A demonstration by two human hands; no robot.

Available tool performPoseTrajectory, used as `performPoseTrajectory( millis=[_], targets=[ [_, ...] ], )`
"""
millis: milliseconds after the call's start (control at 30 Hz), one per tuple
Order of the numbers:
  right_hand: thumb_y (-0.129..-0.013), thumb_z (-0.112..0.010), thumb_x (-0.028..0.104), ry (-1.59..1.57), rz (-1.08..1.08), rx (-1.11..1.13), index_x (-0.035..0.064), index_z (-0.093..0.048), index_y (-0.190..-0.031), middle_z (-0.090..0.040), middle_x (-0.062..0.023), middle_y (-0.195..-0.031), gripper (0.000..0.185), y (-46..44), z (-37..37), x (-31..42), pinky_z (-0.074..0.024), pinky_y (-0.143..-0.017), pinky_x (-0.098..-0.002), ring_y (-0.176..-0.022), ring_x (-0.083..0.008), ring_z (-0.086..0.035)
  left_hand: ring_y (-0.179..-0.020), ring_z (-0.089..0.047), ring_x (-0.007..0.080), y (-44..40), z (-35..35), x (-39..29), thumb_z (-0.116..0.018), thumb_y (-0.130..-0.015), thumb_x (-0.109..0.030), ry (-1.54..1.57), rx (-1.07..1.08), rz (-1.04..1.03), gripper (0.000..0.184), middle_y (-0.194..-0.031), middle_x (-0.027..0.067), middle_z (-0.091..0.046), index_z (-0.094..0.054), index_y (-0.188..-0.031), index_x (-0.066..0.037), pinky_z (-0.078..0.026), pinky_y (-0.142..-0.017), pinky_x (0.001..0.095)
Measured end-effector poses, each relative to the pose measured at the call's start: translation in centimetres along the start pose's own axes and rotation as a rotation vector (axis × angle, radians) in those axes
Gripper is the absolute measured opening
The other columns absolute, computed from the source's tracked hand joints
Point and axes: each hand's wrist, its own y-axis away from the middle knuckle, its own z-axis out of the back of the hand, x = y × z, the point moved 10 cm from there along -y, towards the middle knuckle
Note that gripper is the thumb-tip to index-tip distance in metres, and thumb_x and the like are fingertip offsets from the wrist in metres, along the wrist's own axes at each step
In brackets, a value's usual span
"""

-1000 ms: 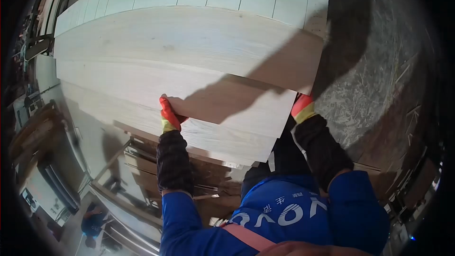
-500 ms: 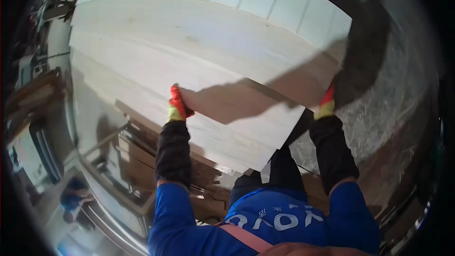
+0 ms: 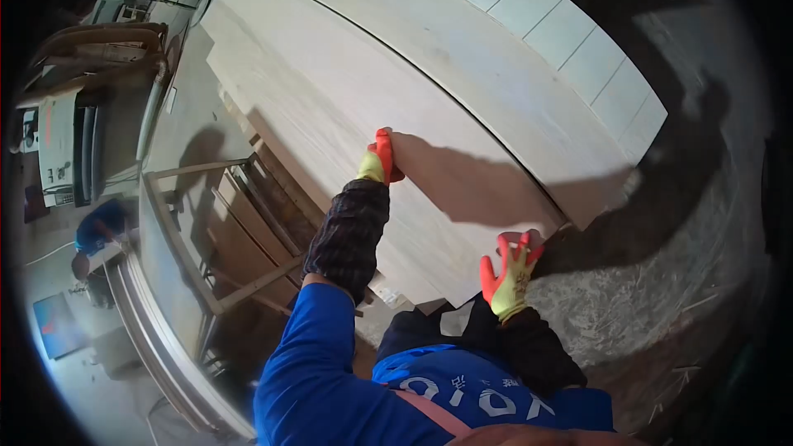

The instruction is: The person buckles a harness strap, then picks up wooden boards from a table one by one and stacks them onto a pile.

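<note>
Long pale wooden boards lie side by side in front of me, a middle board [image 3: 347, 74] and a far board [image 3: 462, 58] with a dark gap between them. My left hand [image 3: 382, 157], in a red and yellow glove, rests at the near long edge of the middle board, its fingers pressed together; what they grip is hard to make out. At the right end of that board, my right hand [image 3: 510, 272], gloved alike, has its fingers spread near the end edge. Another pale board [image 3: 421, 248] lies on the near side.
White grooved panels [image 3: 570, 41] lie beyond the boards. A wooden frame rack [image 3: 178, 239] stands at the lower left, with long rails beside it. Another person [image 3: 101, 227] is farther left. Scuffed floor [image 3: 611, 314] shows at right.
The boards appear turned clockwise in view. The gap between the middle and far boards now shows along its length. My right hand has moved from the far board's corner to the middle board's end, fingers spread.
</note>
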Motion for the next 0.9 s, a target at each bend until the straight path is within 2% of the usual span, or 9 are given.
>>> performPoseTrajectory(
  millis=[267, 333, 367, 433, 500, 567, 600, 667, 900],
  targets=[
    [-0.082, -0.067, 0.026, 0.232, 0.176, 0.123, 0.0051, -0.055, -0.128, -0.058, -0.0191, -0.123, 0.053, 6.3, 4.6, 1.1, -0.0289, -0.108, -0.0576, -0.126, -0.0433, -0.042, -0.085, -0.067, 0.029, 10.9, 0.7, -2.6, -0.059, -0.088, -0.056, 0.192, 0.041, -0.102, 0.062, -0.098, 0.0151, -0.065, -0.052, -0.117, -0.001, -0.057, -0.069, 0.0481],
    [-0.086, -0.064, 0.025, -0.08, 0.218, -0.021, 0.0021, -0.058, -0.124, -0.058, -0.0196, -0.123, 0.045, 7.4, 10.6, -1.4, -0.0412, -0.1, -0.0495, -0.118, -0.0359, -0.052, -0.09, -0.066, 0.0286, 12.5, -0.1, -5.0, -0.06, -0.088, -0.054, 0.182, 0.071, -0.149, 0.062, -0.102, 0.015, -0.064, -0.051, -0.12, -0.001, -0.057, -0.074, 0.0487],
    [-0.089, -0.063, 0.022, -0.496, -0.061, -0.182, 0.0008, -0.06, -0.12, -0.06, -0.0173, -0.121, 0.038, 9.6, 11.9, -7.7, -0.0483, -0.093, -0.0419, -0.109, -0.0298, -0.059, -0.09, -0.066, 0.0288, 12.2, 0.0, -5.9, -0.06, -0.089, -0.054, 0.207, 0.052, -0.172, 0.064, -0.101, 0.0154, -0.064, -0.049, -0.123, -0.001, -0.057, -0.074, 0.0481],
    [-0.095, -0.056, 0.032, -1.367, -0.495, 0.004, 0.0029, -0.058, -0.125, -0.061, -0.0143, -0.121, 0.042, 11.6, 14.8, -21.7, -0.0491, -0.094, -0.0397, -0.11, -0.0253, -0.059, -0.089, -0.067, 0.0292, 10.6, -0.1, -8.4, -0.059, -0.089, -0.055, 0.285, 0.02, -0.236, 0.07, -0.099, 0.0162, -0.064, -0.045, -0.128, 0.0, -0.056, -0.075, 0.0469],
    [-0.097, -0.053, 0.037, -0.912, -0.332, -0.004, 0.0036, -0.056, -0.129, -0.06, -0.0136, -0.123, 0.046, 10.7, 18.0, -25.7, -0.0481, -0.096, -0.0403, -0.111, -0.0251, -0.058, -0.088, -0.067, 0.0297, 8.8, -1.2, -8.9, -0.058, -0.089, -0.056, 0.339, -0.019, -0.268, 0.075, -0.098, 0.017, -0.065, -0.04, -0.133, 0.002, -0.056, -0.076, 0.0457],
    [-0.098, -0.048, 0.047, -1.75, -0.446, -0.178, 0.0047, -0.049, -0.137, -0.057, -0.0124, -0.13, 0.057, 7.1, 19.0, -25.2, -0.0433, -0.102, -0.0387, -0.119, -0.0242, -0.054, -0.087, -0.067, 0.0299, 7.8, -3.3, -9.0, -0.057, -0.089, -0.057, 0.355, -0.036, -0.29, 0.078, -0.097, 0.0174, -0.065, -0.038, -0.135, 0.002, -0.056, -0.077, 0.0451],
    [-0.098, -0.047, 0.048, -1.83, -0.495, -0.266, 0.0049, -0.047, -0.138, -0.055, -0.012, -0.131, 0.059, 5.8, 18.2, -26.5, -0.0424, -0.102, -0.0387, -0.12, -0.0243, -0.053, -0.087, -0.067, 0.0301, 7.4, -6.4, -7.0, -0.057, -0.089, -0.057, 0.367, 0.134, -0.106, 0.075, -0.097, 0.0179, -0.065, -0.044, -0.131, 0.004, -0.056, -0.075, 0.0454],
    [-0.098, -0.046, 0.05, -1.624, -0.573, -0.395, 0.0054, -0.044, -0.14, -0.052, -0.0113, -0.135, 0.061, 4.6, 14.9, -29.4, -0.0404, -0.104, -0.0387, -0.123, -0.0244, -0.05, -0.086, -0.067, 0.0304, 7.1, -10.8, -4.5, -0.056, -0.089, -0.057, 0.371, 0.296, 0.081, 0.073, -0.097, 0.0185, -0.065, -0.049, -0.127, 0.006, -0.056, -0.074, 0.0457],
    [-0.097, -0.041, 0.058, -1.387, -0.585, -0.4, 0.0071, -0.034, -0.147, -0.04, -0.0086, -0.147, 0.071, -0.4, 9.8, -29.0, -0.0336, -0.11, -0.0388, -0.132, -0.0248, -0.041, -0.067, -0.067, 0.0287, 1.9, -13.3, -10.8, -0.053, -0.092, -0.052, 0.136, 0.167, -0.252, 0.06, -0.084, 0.0174, -0.067, -0.063, -0.095, 0.007, -0.055, -0.051, 0.0404]
  ],
)
